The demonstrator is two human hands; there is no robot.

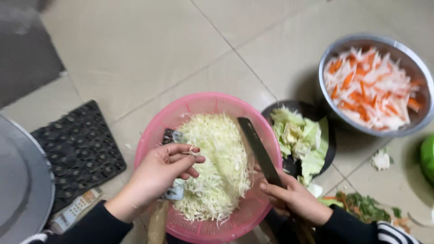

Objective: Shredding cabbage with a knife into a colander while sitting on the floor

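Observation:
A pink plastic colander [181, 110] sits on the tiled floor, filled with a heap of shredded pale cabbage [217, 162]. My left hand [160, 174] hovers over its left side, fingers curled on a few cabbage shreds, touching the heap. A small dark and grey packet [174, 190] lies under that hand on the colander's rim. My right hand [294, 199] grips the handle of a knife with a dark blade [260, 151], which points up and left across the colander's right edge.
A dark plate [312, 113] with cabbage chunks [300, 138] lies right of the colander. A steel bowl [332, 58] of carrot and white radish strips stands at the upper right. Vegetable scraps [361, 205], a black mat [77, 151], a remote [74, 210] and a grey lid [22, 180] surround them.

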